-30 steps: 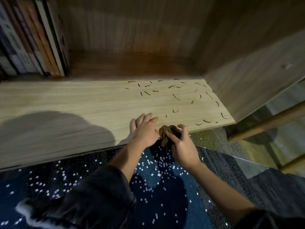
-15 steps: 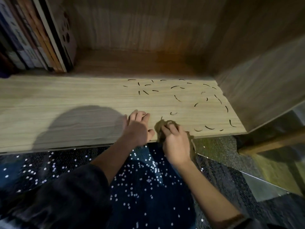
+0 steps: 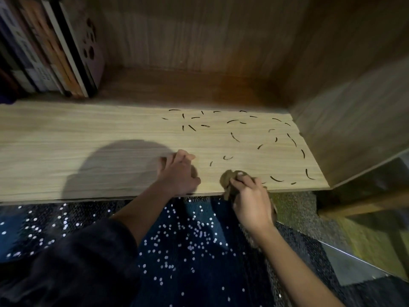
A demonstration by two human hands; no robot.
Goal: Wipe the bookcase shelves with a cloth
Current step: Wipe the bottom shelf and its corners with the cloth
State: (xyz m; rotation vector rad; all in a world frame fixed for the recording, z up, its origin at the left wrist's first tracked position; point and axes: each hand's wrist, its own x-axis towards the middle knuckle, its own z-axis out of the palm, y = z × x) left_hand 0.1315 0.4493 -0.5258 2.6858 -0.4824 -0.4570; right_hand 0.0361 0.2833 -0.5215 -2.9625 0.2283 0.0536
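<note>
— Head view: where's the cloth (image 3: 225,179)?
— Bunched in my right hand (image 3: 252,202), fingers curled round it, pressed on the shelf (image 3: 66,134) at its front edge.
— And the left hand (image 3: 179,173)?
— Just beside it, resting on the shelf, holding nothing. Dark curved marks (image 3: 234,137) lie beyond the right hand.

Brown cloth (image 3: 228,181) crumpled at front edge of pale shelf (image 3: 88,134).
</note>
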